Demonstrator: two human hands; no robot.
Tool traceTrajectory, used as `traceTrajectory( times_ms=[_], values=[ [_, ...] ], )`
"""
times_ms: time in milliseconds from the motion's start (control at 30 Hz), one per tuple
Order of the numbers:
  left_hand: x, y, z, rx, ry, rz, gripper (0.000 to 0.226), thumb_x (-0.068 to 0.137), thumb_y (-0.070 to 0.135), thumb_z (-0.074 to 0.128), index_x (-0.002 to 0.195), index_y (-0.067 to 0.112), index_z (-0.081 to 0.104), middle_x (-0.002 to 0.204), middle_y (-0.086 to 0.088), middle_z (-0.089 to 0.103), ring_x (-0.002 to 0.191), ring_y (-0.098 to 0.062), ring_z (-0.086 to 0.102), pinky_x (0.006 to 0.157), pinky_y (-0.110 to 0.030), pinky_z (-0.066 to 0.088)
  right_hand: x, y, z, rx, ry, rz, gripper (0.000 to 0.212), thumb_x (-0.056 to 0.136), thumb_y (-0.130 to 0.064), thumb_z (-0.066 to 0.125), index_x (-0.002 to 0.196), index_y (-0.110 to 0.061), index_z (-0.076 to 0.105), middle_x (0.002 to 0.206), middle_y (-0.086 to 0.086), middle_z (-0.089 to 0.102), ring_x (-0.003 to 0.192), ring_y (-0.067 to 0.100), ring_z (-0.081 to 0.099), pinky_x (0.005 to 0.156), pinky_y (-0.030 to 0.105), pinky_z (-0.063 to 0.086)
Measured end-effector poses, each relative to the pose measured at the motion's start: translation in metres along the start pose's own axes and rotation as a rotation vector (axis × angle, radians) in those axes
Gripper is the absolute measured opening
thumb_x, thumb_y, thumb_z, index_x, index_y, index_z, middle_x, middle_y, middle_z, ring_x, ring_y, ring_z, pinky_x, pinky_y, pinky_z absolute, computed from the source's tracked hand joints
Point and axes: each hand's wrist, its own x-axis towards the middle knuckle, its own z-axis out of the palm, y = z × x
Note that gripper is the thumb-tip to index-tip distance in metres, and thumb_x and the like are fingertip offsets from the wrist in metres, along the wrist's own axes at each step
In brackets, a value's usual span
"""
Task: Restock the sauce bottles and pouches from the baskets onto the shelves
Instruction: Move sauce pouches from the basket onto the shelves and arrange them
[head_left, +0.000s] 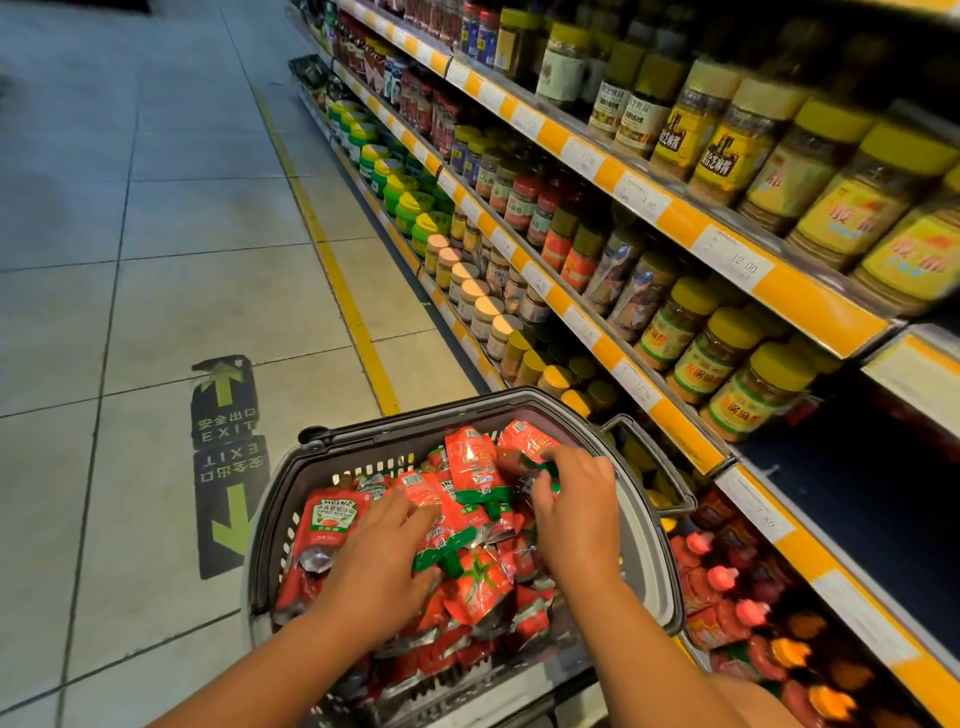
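Note:
A grey plastic basket (291, 499) stands on the floor in front of me, filled with several red ketchup pouches (478, 587). A larger Heinz pouch (332, 519) lies at its left side. My left hand (379, 566) reaches into the pile, its fingers closing on a red pouch with a green cap (447, 535). My right hand (571, 509) is deeper in the basket, its fingers curled round another red pouch (530, 447) at the far right. The shelves (675, 218) run along the right.
The shelves hold rows of jars with yellow, green and cream lids behind orange price strips. The lowest shelf (743, 587) at the right carries red sauce bottles. A dark empty gap (857, 499) shows on the shelf above it. Tiled floor with a yellow line and an EXIT sticker (223, 421) lies left.

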Motion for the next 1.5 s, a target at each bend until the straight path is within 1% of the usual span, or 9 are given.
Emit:
traceTrajectory(
  times_ms=[233,433,533,667,833,1067,1200,1333,1500],
  values=[
    [0.003,0.005,0.006,0.057,0.009,-0.035,0.066,0.081,0.060,0.065,0.139,0.039,0.041,0.109,0.016,0.031,0.101,-0.009,0.038,0.095,-0.032,0.048,0.000,-0.003,-0.004,0.106,-0.002,0.009,0.023,0.102,-0.022,0.059,0.125,-0.019,0.061,0.113,-0.004,0.064,0.108,0.018,0.047,0.083,0.038,0.048],
    [0.012,0.012,0.009,0.114,0.012,-0.090,0.065,0.080,0.072,0.056,0.135,0.043,0.038,0.139,0.010,0.036,0.127,-0.018,0.040,0.111,-0.043,0.041,0.000,0.004,0.003,0.353,-0.120,0.389,0.063,0.093,-0.016,0.074,0.139,-0.036,0.037,0.097,-0.008,0.064,0.076,0.008,0.063,0.052,0.022,0.043],
    [0.018,0.012,0.008,0.099,0.036,-0.098,0.062,0.085,0.074,0.047,0.137,0.042,0.042,0.138,0.014,0.042,0.125,-0.014,0.041,0.110,-0.040,0.040,0.003,0.013,0.005,0.469,-0.119,0.508,0.078,0.084,-0.002,0.078,0.142,-0.032,0.035,0.096,-0.017,0.058,0.077,0.000,0.061,0.050,0.013,0.041],
    [0.029,0.009,-0.004,0.001,0.100,-0.099,0.055,0.094,0.067,0.049,0.137,0.034,0.056,0.133,0.014,0.058,0.120,-0.013,0.052,0.100,-0.036,0.048,0.006,0.021,0.010,0.501,-0.154,0.555,0.067,0.078,0.002,0.079,0.125,-0.027,0.041,0.097,-0.015,0.060,0.084,0.009,0.065,0.057,0.018,0.045],
    [0.045,-0.006,-0.029,-0.116,0.231,-0.204,0.035,0.100,0.056,0.045,0.113,0.030,0.065,0.091,0.006,0.074,0.085,-0.021,0.071,0.067,-0.037,0.053,0.007,0.024,0.016,0.490,-0.201,0.556,0.043,0.079,-0.001,0.083,0.114,-0.017,0.064,0.099,-0.004,0.071,0.093,0.020,0.070,0.079,0.035,0.060],
    [0.054,-0.017,-0.031,-0.077,0.176,-0.250,0.032,0.095,0.042,0.066,0.122,0.026,0.059,0.104,0.003,0.073,0.094,-0.024,0.070,0.070,-0.037,0.054,0.007,0.032,0.021,0.591,-0.178,0.624,0.028,0.079,-0.010,0.087,0.099,-0.020,0.071,0.092,-0.003,0.075,0.086,0.020,0.071,0.080,0.039,0.058],
    [0.052,-0.017,-0.026,-0.162,0.201,-0.274,0.030,0.090,0.031,0.076,0.116,0.028,0.061,0.105,0.008,0.071,0.093,-0.017,0.068,0.071,-0.030,0.048,0.007,0.030,0.019,0.580,-0.081,0.670,0.023,0.081,-0.007,0.084,0.080,-0.024,0.069,0.079,-0.007,0.073,0.077,0.018,0.070,0.066,0.031,0.052],
    [0.050,-0.018,-0.032,-0.304,0.259,-0.345,0.042,0.091,0.022,0.075,0.131,0.021,0.065,0.115,0.000,0.073,0.094,-0.016,0.069,0.080,-0.034,0.055,0.006,0.028,0.006,0.661,0.038,0.696,0.021,0.083,-0.006,0.082,0.087,-0.020,0.066,0.083,-0.005,0.074,0.079,0.018,0.072,0.069,0.034,0.057],
    [0.054,-0.005,-0.063,-0.548,0.363,-0.406,0.055,0.089,0.024,0.080,0.140,0.015,0.061,0.124,-0.002,0.069,0.098,-0.014,0.063,0.083,-0.033,0.052,0.004,0.024,-0.022,0.853,0.141,0.714,0.038,0.086,-0.003,0.078,0.120,-0.012,0.064,0.110,0.007,0.075,0.099,0.027,0.073,0.085,0.045,0.061]
  ],
)
